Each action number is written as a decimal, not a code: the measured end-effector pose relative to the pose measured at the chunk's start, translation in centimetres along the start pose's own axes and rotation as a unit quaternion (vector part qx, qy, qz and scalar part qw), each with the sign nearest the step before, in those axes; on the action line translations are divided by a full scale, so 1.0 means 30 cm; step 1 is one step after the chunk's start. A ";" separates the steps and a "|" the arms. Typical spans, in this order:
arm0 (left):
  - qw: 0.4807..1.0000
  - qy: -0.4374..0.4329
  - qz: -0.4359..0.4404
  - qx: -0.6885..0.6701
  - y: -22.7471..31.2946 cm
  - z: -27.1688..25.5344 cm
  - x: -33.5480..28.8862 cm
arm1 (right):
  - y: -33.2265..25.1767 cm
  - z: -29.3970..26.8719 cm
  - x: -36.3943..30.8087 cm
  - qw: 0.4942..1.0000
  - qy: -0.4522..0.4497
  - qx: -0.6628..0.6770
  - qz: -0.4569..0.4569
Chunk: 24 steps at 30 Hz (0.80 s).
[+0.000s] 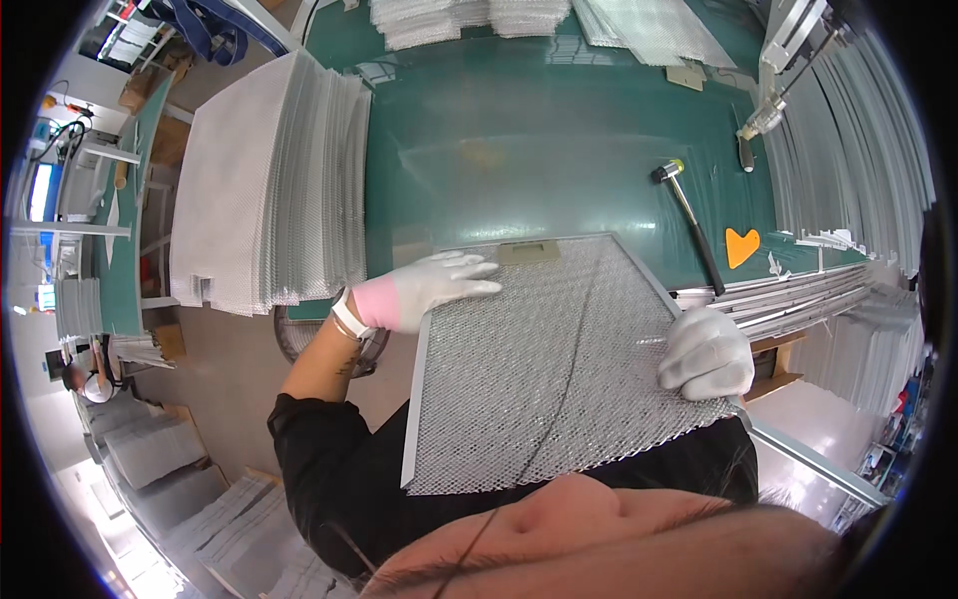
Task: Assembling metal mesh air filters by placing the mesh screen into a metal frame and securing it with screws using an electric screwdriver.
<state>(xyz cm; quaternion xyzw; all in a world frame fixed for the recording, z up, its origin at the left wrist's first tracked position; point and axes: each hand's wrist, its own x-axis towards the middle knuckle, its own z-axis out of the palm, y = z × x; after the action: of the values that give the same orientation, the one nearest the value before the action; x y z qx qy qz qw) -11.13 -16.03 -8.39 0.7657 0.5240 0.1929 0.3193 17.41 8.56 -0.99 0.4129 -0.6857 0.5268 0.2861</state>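
A silver metal mesh filter panel [539,369] lies tilted between the bench edge and my lap. Thin metal frame strips run along its left, far and right sides; the near edge shows bare mesh. A beige rectangular plate [529,253] sits at its far edge. My left hand [434,290], in a white glove with a pink cuff, rests on the panel's far left corner with fingers stretched out. At the right edge, my right hand [707,354], also white-gloved, is closed around the frame; its fingertips are curled under and partly hidden.
On the green bench [499,150] lie a hammer [692,225] and an orange heart-shaped piece [741,247]. A tall stack of mesh sheets [269,180] stands at left, more sheets [429,20] at the back. Metal strips [788,304] lie at right, below a hanging tool [763,118].
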 end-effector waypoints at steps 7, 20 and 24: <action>0.999 0.000 -0.022 0.027 -0.075 0.018 0.010 | 0.003 0.018 -0.020 0.999 0.029 -0.014 -0.010; 0.990 -0.068 -0.047 0.111 -0.055 -0.004 0.049 | -0.048 0.064 0.006 0.983 0.150 -0.075 0.082; 0.996 -0.024 -0.064 0.055 -0.066 0.007 0.044 | -0.036 0.069 0.009 0.960 0.236 -0.091 0.123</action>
<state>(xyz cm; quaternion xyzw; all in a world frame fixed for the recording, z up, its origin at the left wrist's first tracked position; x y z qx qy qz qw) -11.85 -14.36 -9.95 0.7515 0.5741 0.1245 0.3004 18.31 6.39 -0.82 0.1615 -0.6896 0.5755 0.4089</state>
